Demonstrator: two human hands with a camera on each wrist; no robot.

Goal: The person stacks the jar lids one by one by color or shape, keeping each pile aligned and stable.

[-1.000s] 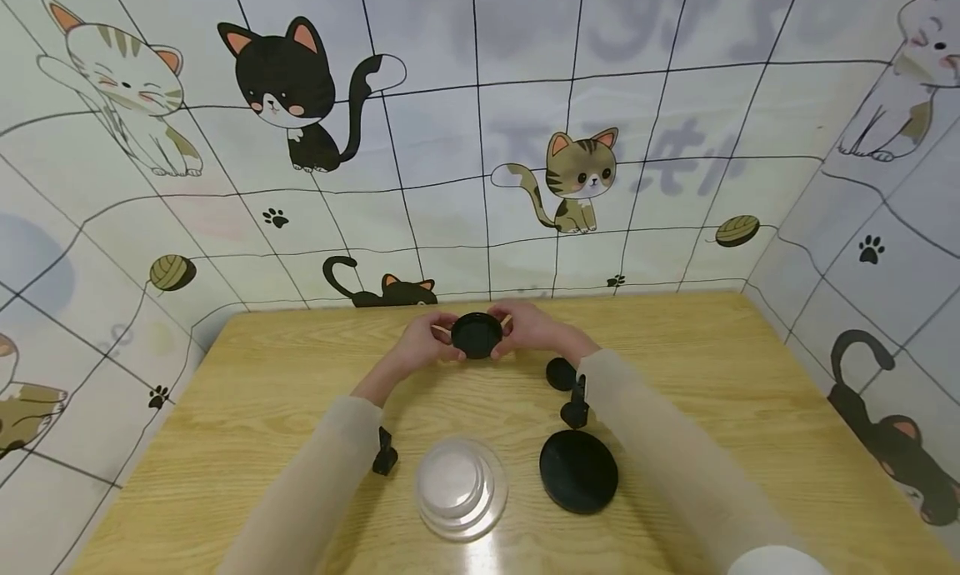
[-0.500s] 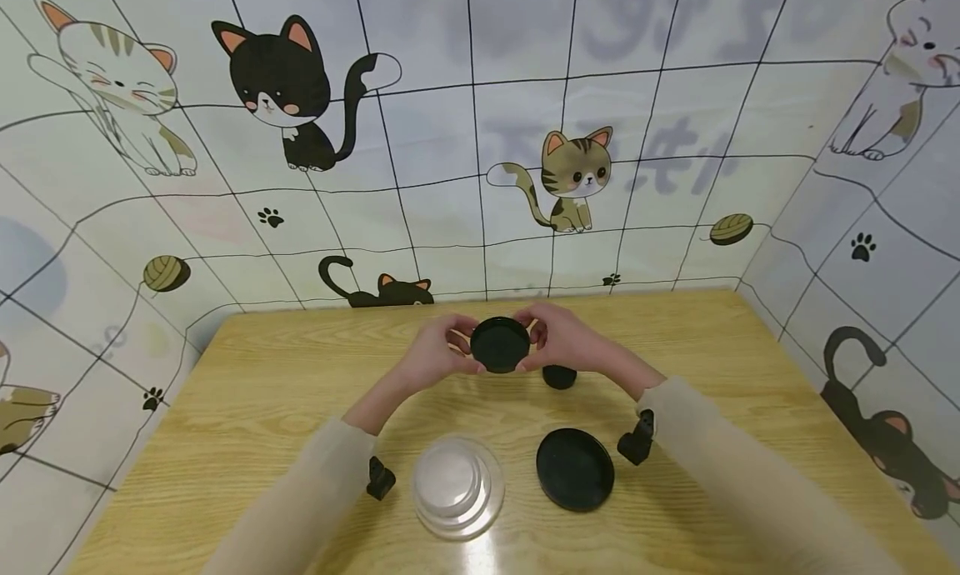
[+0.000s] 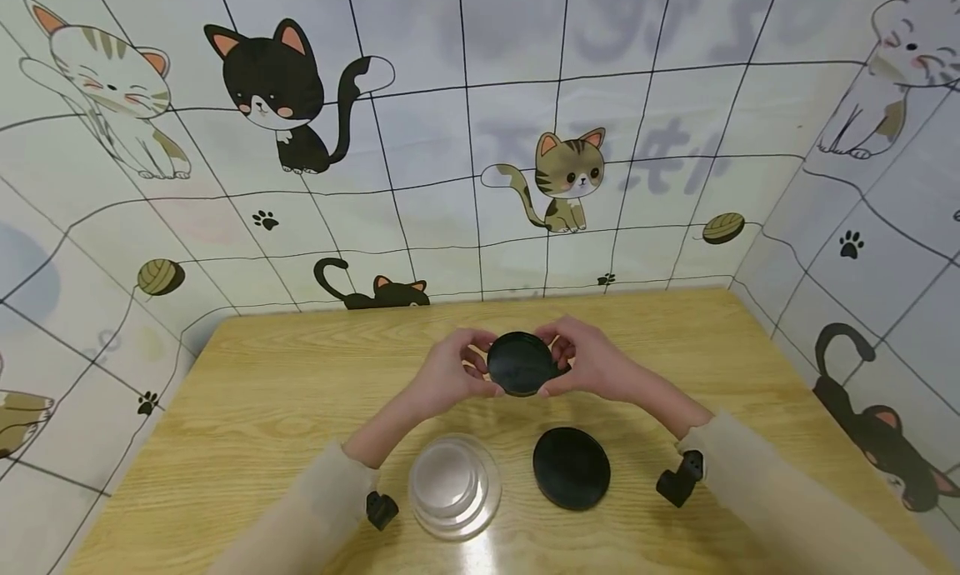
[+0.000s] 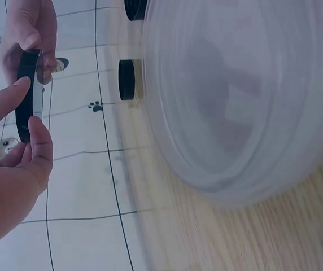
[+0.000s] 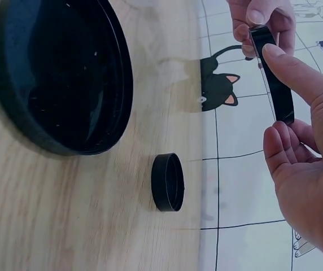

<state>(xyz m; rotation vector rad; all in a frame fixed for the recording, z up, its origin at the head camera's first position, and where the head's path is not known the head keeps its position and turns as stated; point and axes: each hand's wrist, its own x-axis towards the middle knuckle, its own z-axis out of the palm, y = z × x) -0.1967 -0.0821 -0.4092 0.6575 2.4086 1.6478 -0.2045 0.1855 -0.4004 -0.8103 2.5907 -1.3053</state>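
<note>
A medium round black lid [image 3: 520, 364] is held up between both hands above the wooden table. My left hand [image 3: 455, 375] pinches its left edge, thumb low and fingers along the side. At the opposite edge, my right hand [image 3: 592, 360] grips it between thumb and fingers. In the right wrist view the lid [image 5: 274, 76] appears edge-on. A small black lid [image 5: 168, 182] lies on the table, mostly hidden behind the right hand in the head view. Nearer me lies a large black lid [image 3: 572, 468], its raised rim visible in the right wrist view.
Stacked clear plastic containers [image 3: 455, 485] stand on the table [image 3: 300, 375] left of the large lid, below the left forearm's inner side. A wall covering with cartoon cats [image 3: 573, 183] rises behind the table and along both sides.
Both hands have brought the medium lid rightward and closer to me, so it looks larger. The right forearm has swung outward. Containers and the large lid stay put.
</note>
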